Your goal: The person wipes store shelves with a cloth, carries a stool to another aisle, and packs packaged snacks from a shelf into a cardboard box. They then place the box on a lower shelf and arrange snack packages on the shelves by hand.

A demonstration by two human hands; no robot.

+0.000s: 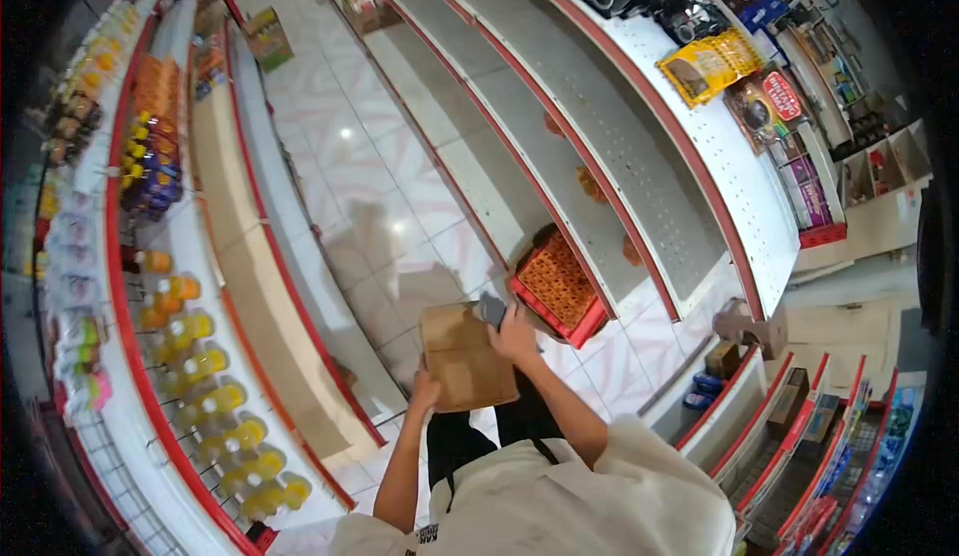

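Note:
A brown cardboard box [468, 356] is in front of my body, above the tiled floor. My left hand [426, 390] is closed on its left edge, near the lower corner. My right hand [513, 336] is at the box's upper right, its fingers closed on a small grey cloth-like piece [490, 308] that hangs over the corner. Whether the right hand also grips the cardboard cannot be made out. Just right of this hand, on the floor by the shelf end, is a red crate [591, 328] with orange-brown contents.
Grey shelves [619, 136] with red edges rise on the right, yellow packets [711, 64] on top. On the left, shelves hold yellow-filled bottles [215, 396]. A tiled aisle [345, 136] runs between them, with a carton [268, 38] at its far end. More racks [799, 436] stand lower right.

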